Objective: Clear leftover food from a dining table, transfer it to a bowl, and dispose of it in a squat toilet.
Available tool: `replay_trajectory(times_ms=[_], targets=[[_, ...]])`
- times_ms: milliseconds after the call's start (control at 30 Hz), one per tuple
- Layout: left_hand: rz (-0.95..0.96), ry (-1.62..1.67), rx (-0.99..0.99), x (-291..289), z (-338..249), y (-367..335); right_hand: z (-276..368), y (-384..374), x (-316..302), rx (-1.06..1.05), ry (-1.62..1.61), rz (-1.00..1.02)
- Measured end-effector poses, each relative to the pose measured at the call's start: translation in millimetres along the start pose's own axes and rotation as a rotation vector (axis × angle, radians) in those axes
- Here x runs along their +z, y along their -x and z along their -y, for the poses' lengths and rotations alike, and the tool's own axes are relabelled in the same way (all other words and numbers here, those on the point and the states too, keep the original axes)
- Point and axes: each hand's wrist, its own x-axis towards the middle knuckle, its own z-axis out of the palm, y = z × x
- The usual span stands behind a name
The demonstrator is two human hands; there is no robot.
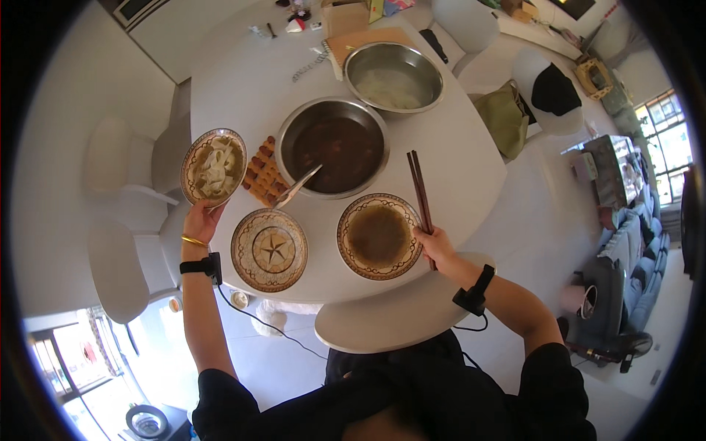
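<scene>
At the table's left edge my left hand (pixel 200 220) is closed on the rim of a patterned bowl (pixel 188 184) of pale, folded dough-like pieces. My right hand (pixel 435 248) grips a pair of dark brown chopsticks (pixel 419 184), tips pointing away from me. Its fingers are at the rim of a second patterned bowl (pixel 377 235) with brown broth; whether they touch it I cannot tell. Between the two hands lies a matching plate (pixel 269 250) with a star design and no food. Beyond it, a steel basin (pixel 334 192) contains dark brown soup, with a utensil handle (pixel 298 187) leaning out over its rim.
Another steel basin (pixel 393 77) with cloudy liquid and pale pieces stands farther back. An orange-brown trivet-like mat (pixel 263 173) lies beside the soup basin. A spiral notebook (pixel 323 55), a box (pixel 346 18) and small items crowd the far end. White chairs (pixel 121 257) flank the table (pixel 460 154).
</scene>
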Motion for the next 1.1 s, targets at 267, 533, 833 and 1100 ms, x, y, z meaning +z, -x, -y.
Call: replay_trajectory(times_ms=[267, 533, 833, 1100], targets=[[-0.020, -0.053, 0.049, 19, -19, 110, 17, 17, -2, -0.063, 0.070, -0.005], [0.008, -0.048, 0.012, 36, -15, 207, 38, 62, -10, -0.159, 0.076, 0.008], [0.118, 0.009, -0.142, 46, 32, 267, 79, 143, -19, -0.249, 0.114, 0.060], [0.274, -0.005, -0.254, 61, 79, 281, 103, 200, -4, -0.296, 0.172, 0.068]])
